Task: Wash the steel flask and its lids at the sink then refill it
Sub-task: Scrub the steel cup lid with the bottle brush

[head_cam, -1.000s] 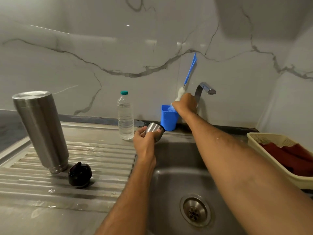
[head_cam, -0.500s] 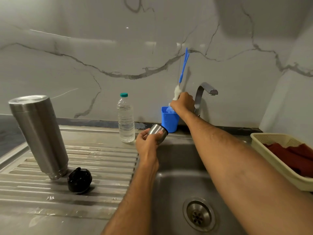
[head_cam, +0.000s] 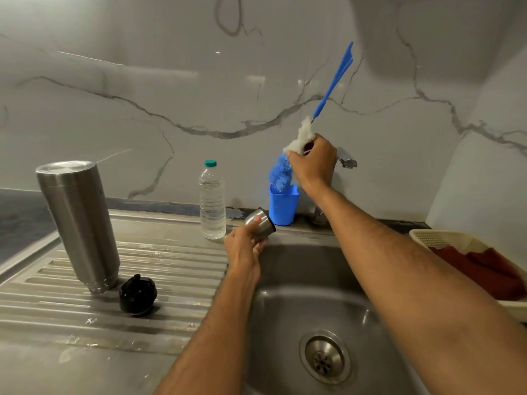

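The steel flask stands upside down on the ribbed drainboard at the left. Its black inner lid lies just in front of it. My left hand grips the steel cup lid at the sink's back left rim, tilted with its mouth toward the right. My right hand holds a blue bottle brush by its white and blue bristle head, lifted partly out of the blue cup. The handle points up and to the right.
A clear water bottle with a green cap stands behind the drainboard. The tap sits behind my right hand. The sink basin with its drain lies below. A cream basket with red cloth is at the right.
My right hand has lifted the brush higher out of the blue cup and tilted its handle to the right. My left hand keeps hold of the steel cup lid.
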